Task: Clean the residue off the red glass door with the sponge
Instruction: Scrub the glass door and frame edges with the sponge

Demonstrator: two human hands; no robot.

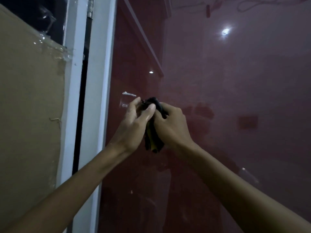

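Both hands clamped on the sponge [154,132], dark with a yellow side: left hand [134,121] pinches its top, right hand [171,125] wraps the body. Just beyond, white residue [128,93] streaks the red glass door [235,81], up-left of the sponge. White frame [99,81] and taped cardboard [30,98] to the left.

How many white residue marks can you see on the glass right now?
2: a bright streak just above the left hand, and a fainter smear below it, left of that hand's fingers. More may hide behind the hands.

A white frame [99,81] stands left of the glass, with taped cardboard [30,98] beside it and a dark hose [87,31] running down between.
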